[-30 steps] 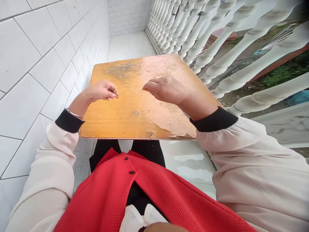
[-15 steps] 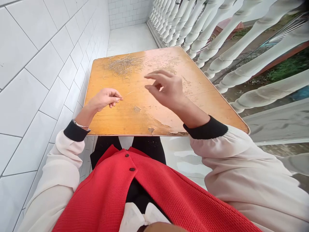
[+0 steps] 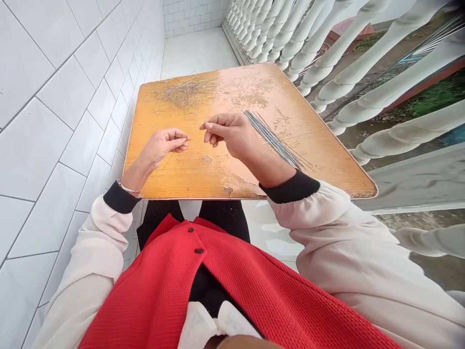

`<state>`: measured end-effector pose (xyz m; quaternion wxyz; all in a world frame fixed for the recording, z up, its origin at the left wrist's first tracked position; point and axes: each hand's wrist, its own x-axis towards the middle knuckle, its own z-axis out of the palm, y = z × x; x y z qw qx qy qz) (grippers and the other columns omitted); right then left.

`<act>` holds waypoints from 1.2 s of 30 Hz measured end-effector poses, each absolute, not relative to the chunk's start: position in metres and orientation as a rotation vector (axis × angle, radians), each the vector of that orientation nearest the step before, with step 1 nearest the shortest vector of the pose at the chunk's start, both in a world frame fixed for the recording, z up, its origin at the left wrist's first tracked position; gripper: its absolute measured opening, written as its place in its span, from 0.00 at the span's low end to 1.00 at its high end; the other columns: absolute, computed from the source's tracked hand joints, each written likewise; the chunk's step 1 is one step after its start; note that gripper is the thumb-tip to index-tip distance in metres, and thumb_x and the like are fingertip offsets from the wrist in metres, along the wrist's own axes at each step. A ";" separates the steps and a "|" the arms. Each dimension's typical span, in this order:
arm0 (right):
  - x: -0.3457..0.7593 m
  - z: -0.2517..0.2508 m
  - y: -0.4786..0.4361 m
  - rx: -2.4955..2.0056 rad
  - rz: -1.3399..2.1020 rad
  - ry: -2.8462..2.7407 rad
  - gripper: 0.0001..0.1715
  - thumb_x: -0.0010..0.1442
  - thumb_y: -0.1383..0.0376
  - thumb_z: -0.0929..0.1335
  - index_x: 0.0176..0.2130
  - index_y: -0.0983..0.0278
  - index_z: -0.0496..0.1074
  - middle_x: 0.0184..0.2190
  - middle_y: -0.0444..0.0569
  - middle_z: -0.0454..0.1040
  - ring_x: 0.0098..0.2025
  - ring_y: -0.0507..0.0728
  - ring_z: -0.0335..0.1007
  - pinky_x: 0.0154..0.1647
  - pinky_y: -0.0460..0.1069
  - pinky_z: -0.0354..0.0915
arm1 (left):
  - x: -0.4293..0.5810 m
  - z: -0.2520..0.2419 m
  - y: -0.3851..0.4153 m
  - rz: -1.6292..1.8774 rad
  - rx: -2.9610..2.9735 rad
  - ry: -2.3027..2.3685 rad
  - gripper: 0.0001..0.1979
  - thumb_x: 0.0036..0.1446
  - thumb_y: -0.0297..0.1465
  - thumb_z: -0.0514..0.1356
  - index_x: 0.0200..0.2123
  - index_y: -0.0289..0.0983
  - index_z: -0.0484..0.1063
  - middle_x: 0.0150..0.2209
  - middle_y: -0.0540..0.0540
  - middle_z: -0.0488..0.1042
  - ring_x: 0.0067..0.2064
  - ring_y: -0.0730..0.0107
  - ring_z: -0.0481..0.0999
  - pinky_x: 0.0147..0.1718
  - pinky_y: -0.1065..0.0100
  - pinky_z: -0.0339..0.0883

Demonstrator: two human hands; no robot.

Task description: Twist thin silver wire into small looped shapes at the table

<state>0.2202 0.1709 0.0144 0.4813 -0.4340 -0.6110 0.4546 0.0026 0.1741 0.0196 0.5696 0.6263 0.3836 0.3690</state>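
Right hand has drawn back beside left hand, uncovering straight wires

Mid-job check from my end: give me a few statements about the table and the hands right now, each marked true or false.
1. A tangle of bent wire lies toward the far left of the table. True.
2. The bundle of straight wires is gripped in the left hand. False: it lies on the table beside the right hand, away from the left hand.
3. Both hands are over the table with fingertips pinched together. True.
4. A cloth covers the table. False: the top is bare, worn wood.
5. The white balustrade runs along the person's left. False: it is on the right, and the tiled wall is on the left.
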 end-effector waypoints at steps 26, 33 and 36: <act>0.184 0.022 0.169 -0.968 1.198 -1.046 0.13 0.58 0.60 0.76 0.30 0.63 0.72 0.26 0.41 0.73 0.25 0.46 0.70 0.30 0.43 0.70 | 0.027 0.028 0.168 0.988 1.332 0.877 0.04 0.58 0.24 0.65 0.35 0.34 0.72 0.33 0.50 0.79 0.35 0.78 0.79 0.44 0.69 0.74; 0.192 0.014 0.156 -1.058 1.198 -1.158 0.15 0.56 0.54 0.77 0.34 0.62 0.75 0.31 0.45 0.78 0.27 0.47 0.69 0.28 0.44 0.65 | 0.027 0.030 0.164 1.042 1.317 1.006 0.04 0.57 0.21 0.62 0.34 0.35 0.71 0.30 0.52 0.76 0.31 0.81 0.77 0.38 0.73 0.72; 0.192 0.006 0.145 -1.043 1.266 -1.216 0.19 0.55 0.50 0.76 0.34 0.62 0.77 0.31 0.45 0.78 0.29 0.48 0.71 0.30 0.45 0.67 | 0.027 0.030 0.162 1.070 1.314 1.019 0.04 0.56 0.22 0.63 0.33 0.35 0.72 0.30 0.52 0.77 0.30 0.81 0.77 0.35 0.73 0.71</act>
